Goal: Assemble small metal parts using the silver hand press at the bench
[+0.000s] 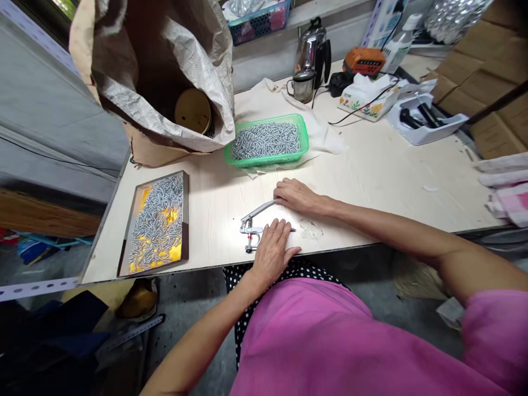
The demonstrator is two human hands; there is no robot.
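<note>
"On the orange box (365,60), any readable writing?"
"Dark marks, too unclear to read."
"Hands?"
"Left hand (272,247) lies palm-down over the pliers (254,230) on the table (371,165); right hand (297,195) curls at their upper handle's end. Whether either grips, I can't tell."

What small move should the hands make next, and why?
Perhaps the right hand should press the far handle of the metal tool toward the left hand: that handle stands splayed out, the right hand touches its end, and the left hand partly covers the tool.
</note>
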